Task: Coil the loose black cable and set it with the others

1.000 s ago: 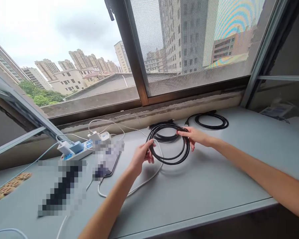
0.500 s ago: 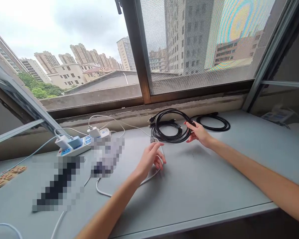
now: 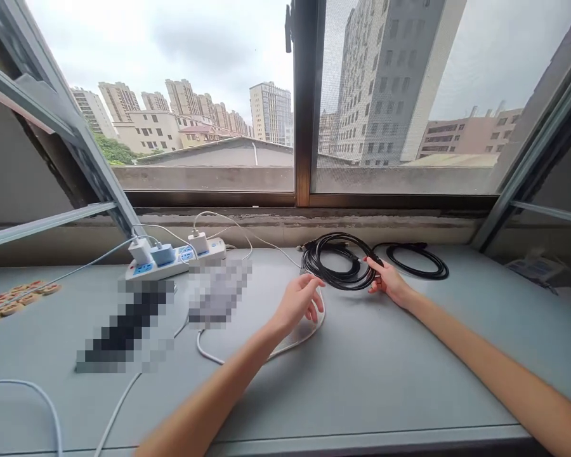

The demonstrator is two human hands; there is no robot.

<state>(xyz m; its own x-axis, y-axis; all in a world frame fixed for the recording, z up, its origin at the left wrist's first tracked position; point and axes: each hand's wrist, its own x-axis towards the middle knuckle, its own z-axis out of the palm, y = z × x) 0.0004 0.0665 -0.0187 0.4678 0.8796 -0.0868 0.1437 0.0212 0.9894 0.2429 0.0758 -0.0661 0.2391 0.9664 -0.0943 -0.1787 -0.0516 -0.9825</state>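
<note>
My right hand (image 3: 387,279) is closed around the right side of a coiled black cable (image 3: 345,284), thumb on top. The coil is tilted up a little, over a second bunch of black cable (image 3: 345,251) on the desk. To the left, my left hand (image 3: 304,303) hangs over the desk with its fingers loosely curled and apart, holding nothing that I can see. A white cable (image 3: 290,348) loops around beneath it, and a grey connector (image 3: 303,271) sits just beyond its knuckles. Another black cable coil (image 3: 421,261) lies to the right of my right hand.
A power strip (image 3: 157,273) with several plugged-in white chargers stands at the back left. Two pixelated items, one dark (image 3: 124,330) and one greyish (image 3: 221,292), lie in front of it. Cookie-like round pieces (image 3: 19,301) are at far left. A window sill (image 3: 266,222) bounds the back.
The view has turned and levelled, so the window frame now stands upright. My right hand still grips the coil, which sits slightly lower and flatter; my left hand keeps its loose curl.
</note>
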